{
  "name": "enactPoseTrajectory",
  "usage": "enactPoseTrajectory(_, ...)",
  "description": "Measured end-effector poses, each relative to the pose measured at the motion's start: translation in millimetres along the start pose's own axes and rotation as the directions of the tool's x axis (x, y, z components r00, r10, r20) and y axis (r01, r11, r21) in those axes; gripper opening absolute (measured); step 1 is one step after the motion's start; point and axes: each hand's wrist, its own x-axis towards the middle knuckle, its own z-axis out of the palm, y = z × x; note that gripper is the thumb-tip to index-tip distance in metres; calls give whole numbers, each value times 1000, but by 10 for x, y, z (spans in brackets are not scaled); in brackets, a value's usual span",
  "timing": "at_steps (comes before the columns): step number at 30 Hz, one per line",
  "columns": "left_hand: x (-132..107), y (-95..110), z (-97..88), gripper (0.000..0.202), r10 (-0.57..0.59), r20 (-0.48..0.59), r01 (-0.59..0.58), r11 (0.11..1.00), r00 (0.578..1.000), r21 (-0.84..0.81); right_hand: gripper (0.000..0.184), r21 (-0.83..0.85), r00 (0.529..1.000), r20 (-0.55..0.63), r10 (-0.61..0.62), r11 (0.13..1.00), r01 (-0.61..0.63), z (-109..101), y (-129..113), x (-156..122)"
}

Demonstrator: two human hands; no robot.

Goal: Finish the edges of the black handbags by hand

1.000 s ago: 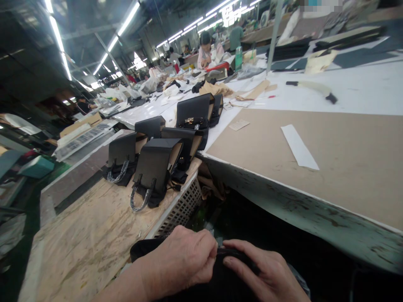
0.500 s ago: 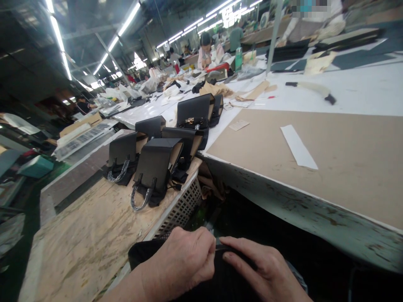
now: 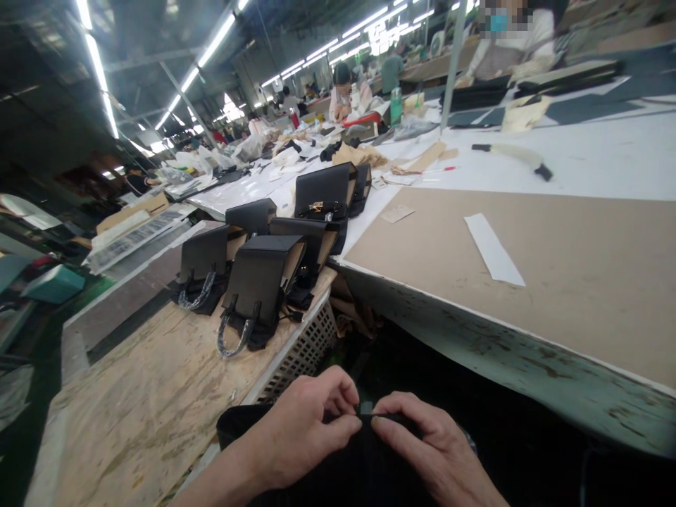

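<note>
At the bottom of the view both hands pinch the top edge of a black bag piece (image 3: 343, 472) in my lap. My left hand (image 3: 309, 429) is closed on its edge, thumb and forefinger pressed together. My right hand (image 3: 427, 451) grips the same edge from the right, fingertips almost touching the left hand's. Most of the black piece is hidden under my hands. Ahead on the plywood bench (image 3: 137, 401) stand several finished black handbags (image 3: 261, 278) with wrapped handles.
A white perforated basket (image 3: 303, 348) sits under the bench edge. To the right runs a long table with a brown cardboard sheet (image 3: 554, 260) and a white paper strip (image 3: 493, 250). Other people work at tables farther back, one at the top right.
The view has tipped slightly down and left. My hands have risen a little in the picture, and the fingertips of both now meet on the black edge.
</note>
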Motion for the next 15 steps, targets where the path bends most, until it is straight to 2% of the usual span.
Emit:
enactPoseTrajectory(3, -17, -10, -54, 15, -30, 75, 37, 996, 997, -84, 21, 90, 998, -10, 57, 994, -55, 40, -46, -7)
enactPoseTrajectory(8, -117, -75, -222, 9, -62, 99, 51, 992, 993, 114, 26, 300, 976, 99, 196, 929, -217, 12, -72, 20)
enactPoseTrajectory(10, -177, -120, -299, 9, -91, 80, 78, 985, 993, 156, 27, 319, 967, 146, 208, 915, -245, -30, -69, 25)
enactPoseTrajectory(15, -308, -188, -374, 11, -139, 81, 134, 989, 987, 63, 29, 285, 957, 225, 184, 926, -246, -100, -60, 48)
